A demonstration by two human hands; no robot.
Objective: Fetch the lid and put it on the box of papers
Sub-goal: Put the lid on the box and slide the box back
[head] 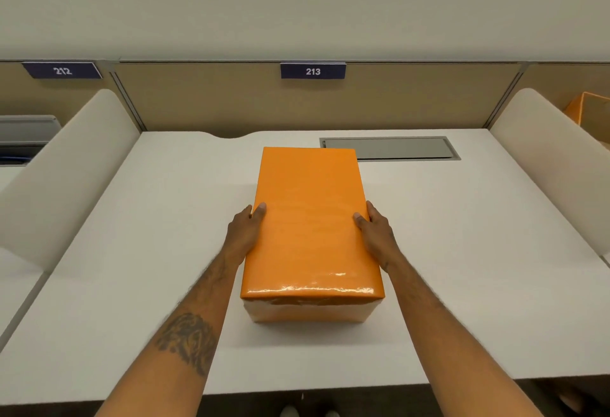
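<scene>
An orange glossy lid (310, 218) lies on top of a box (310, 312) in the middle of the white desk (158, 218). Only the box's pale lower front shows under the lid's rim; its contents are hidden. My left hand (244, 235) grips the lid's left edge, thumb on top and fingers down the side. My right hand (374, 230) holds the right edge the same way.
A grey cable hatch (389, 148) is set into the desk behind the box. White side dividers (66, 179) (554, 169) flank the desk, with a tan back panel labelled 213 (313, 71). An orange object (591, 112) stands in the neighbouring bay at right.
</scene>
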